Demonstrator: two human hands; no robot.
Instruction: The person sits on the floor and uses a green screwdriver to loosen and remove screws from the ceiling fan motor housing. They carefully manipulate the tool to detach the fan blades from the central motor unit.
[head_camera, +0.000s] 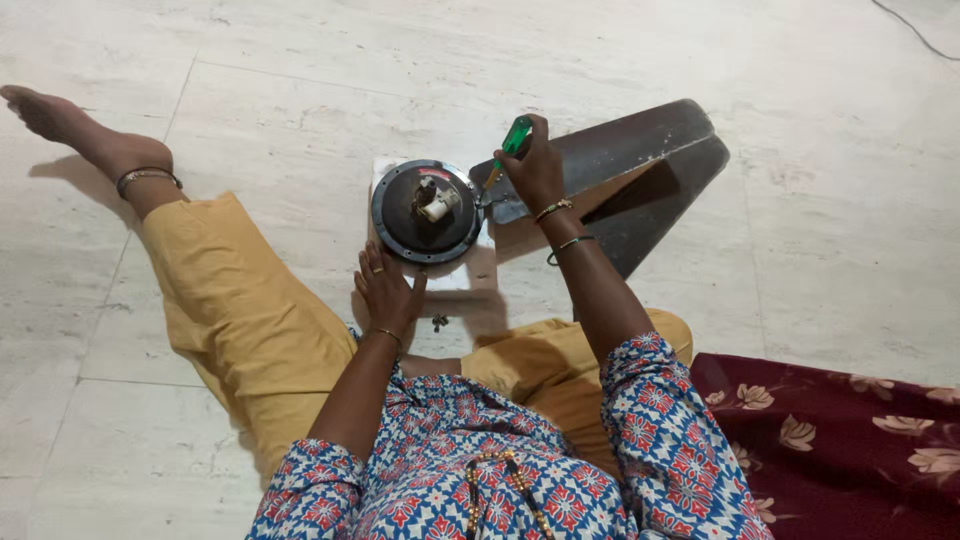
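Beyond left hand (387, 295), fan motor (427, 211); right hand (535, 170) nearer, clamped on screwdriver (507, 150), shaft slanting toward blade bracket; left hand open, resting on floor (300, 110).

A blue, red and white patterned top (480, 470) has short sleeves. Mustard trousers (240, 310) and thin bangles (565, 228) complete it.

Black round fan motor housing (426, 212) with a white part at its centre, resting on a white block (470, 270). Dark grey-brown fan blades (640, 170) right of the housing. Screwdriver (510, 145) with a translucent green handle above the housing's right edge. Mustard-yellow trousers (240, 310) left of and below the housing. Blouse (560, 470) patterned in blue, red and white floral tiles. Maroon cloth (840, 440) with cream flowers at lower right of the housing. Floor (300, 90) of pale, cream-veined marble.
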